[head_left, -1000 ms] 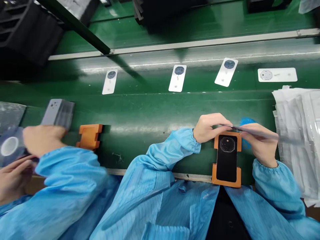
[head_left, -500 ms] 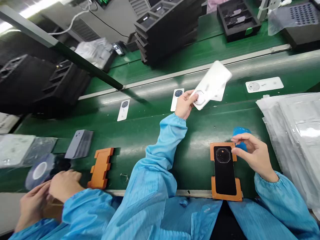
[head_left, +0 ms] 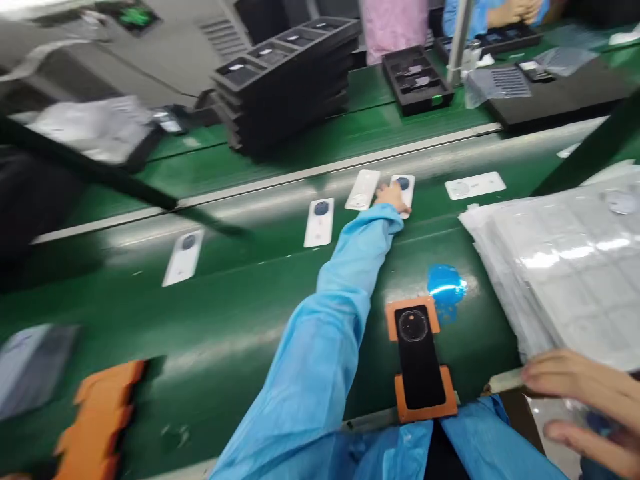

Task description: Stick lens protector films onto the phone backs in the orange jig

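Note:
My left hand [head_left: 393,198] reaches across the green belt, its fingers spread over a white phone-back-shaped sheet [head_left: 409,187] with a dark camera circle. Just left of it lies a white sheet [head_left: 365,187] with a pale ring. A black phone-shaped panel [head_left: 423,367] with a round camera area rests in an orange fixture [head_left: 403,407] near the front edge. Blurred at the lower right, my right hand [head_left: 590,400] has its fingers stretched apart and nothing visible in them. It is by the table's edge, below the clear plastic trays.
More white sheets [head_left: 319,230] lie along the belt. Blue film [head_left: 447,283] is beside the fixture. Stacked clear trays [head_left: 565,267] stand at right, orange fixtures [head_left: 97,420] at lower left. Black trays [head_left: 290,80] are stacked behind the belt, where a co-worker's hands [head_left: 515,12] show.
The white sheet that my left hand held now lies on the belt, and that hand is at the neighbouring sheet. My right hand has moved from beside the fixture to the lower right. The view has shifted rightward.

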`<state>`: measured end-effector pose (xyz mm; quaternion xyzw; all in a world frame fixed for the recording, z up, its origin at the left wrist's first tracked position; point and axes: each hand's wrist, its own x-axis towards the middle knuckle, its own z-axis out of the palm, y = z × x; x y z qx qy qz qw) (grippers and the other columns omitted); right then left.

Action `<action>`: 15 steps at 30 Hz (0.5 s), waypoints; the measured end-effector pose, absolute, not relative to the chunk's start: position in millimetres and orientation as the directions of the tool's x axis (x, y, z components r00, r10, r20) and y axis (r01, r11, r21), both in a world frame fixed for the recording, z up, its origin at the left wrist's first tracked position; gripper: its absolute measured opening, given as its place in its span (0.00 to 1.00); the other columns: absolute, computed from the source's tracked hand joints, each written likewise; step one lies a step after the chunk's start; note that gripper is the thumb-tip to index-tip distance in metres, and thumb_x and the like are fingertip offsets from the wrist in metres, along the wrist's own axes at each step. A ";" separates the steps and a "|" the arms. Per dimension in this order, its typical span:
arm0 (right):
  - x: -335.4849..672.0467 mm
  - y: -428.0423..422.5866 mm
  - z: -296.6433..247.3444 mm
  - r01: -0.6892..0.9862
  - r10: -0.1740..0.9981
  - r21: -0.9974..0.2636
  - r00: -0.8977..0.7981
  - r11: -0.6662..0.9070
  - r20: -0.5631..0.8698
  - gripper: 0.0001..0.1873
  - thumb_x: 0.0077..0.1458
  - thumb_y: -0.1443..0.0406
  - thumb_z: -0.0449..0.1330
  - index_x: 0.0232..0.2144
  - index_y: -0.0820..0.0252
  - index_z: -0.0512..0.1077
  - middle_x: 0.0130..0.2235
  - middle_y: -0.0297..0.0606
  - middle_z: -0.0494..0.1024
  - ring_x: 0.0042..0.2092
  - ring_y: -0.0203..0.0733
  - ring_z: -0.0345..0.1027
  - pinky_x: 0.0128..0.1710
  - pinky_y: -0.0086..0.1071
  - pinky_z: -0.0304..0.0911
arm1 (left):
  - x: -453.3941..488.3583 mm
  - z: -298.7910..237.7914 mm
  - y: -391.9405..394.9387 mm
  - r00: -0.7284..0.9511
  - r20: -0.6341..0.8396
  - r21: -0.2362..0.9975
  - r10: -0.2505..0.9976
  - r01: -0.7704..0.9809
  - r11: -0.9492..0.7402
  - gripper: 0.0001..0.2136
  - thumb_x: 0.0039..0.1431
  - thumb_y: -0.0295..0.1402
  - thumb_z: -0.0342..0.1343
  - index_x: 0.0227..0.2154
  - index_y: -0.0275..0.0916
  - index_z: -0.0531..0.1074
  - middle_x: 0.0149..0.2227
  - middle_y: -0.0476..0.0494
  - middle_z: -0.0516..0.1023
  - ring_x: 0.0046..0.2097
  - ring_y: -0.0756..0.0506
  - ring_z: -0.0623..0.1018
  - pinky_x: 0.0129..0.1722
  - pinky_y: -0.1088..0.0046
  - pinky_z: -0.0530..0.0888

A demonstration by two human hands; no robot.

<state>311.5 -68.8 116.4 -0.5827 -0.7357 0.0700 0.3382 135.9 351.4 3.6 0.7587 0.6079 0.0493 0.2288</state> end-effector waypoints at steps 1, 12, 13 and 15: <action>319.2 -65.6 120.8 0.847 0.902 -0.457 -0.057 0.270 0.427 0.20 0.65 0.47 0.60 0.41 0.56 0.80 0.42 0.46 0.83 0.47 0.51 0.79 0.44 0.38 0.75 | 138.4 2.9 354.4 0.235 -0.208 0.425 0.949 0.896 -0.129 0.49 0.38 0.30 0.80 0.63 0.31 0.59 0.65 0.17 0.61 0.68 0.21 0.63 0.66 0.43 0.63; 514.7 28.3 138.2 0.881 0.901 -0.236 0.431 -0.411 0.039 0.20 0.61 0.51 0.64 0.43 0.63 0.80 0.44 0.49 0.83 0.40 0.47 0.74 0.40 0.38 0.64 | 138.1 1.5 366.9 0.129 -0.279 0.404 0.951 0.915 -0.006 0.48 0.38 0.31 0.79 0.60 0.34 0.56 0.65 0.17 0.60 0.68 0.18 0.63 0.61 0.41 0.68; 528.7 44.9 136.6 0.870 0.890 -0.236 0.455 -0.434 0.040 0.20 0.60 0.53 0.64 0.43 0.65 0.80 0.43 0.51 0.82 0.39 0.45 0.73 0.40 0.38 0.62 | 139.5 4.1 367.1 0.128 -0.279 0.394 0.952 0.919 -0.008 0.48 0.36 0.29 0.79 0.59 0.36 0.57 0.65 0.18 0.60 0.68 0.18 0.63 0.61 0.41 0.68; 547.4 73.0 133.5 0.861 0.883 -0.255 0.466 -0.441 0.048 0.17 0.57 0.57 0.66 0.41 0.67 0.80 0.39 0.49 0.82 0.35 0.41 0.71 0.38 0.36 0.60 | 140.4 7.9 368.6 0.126 -0.280 0.390 0.952 0.921 -0.007 0.46 0.33 0.26 0.78 0.56 0.36 0.59 0.64 0.21 0.63 0.67 0.19 0.64 0.61 0.43 0.68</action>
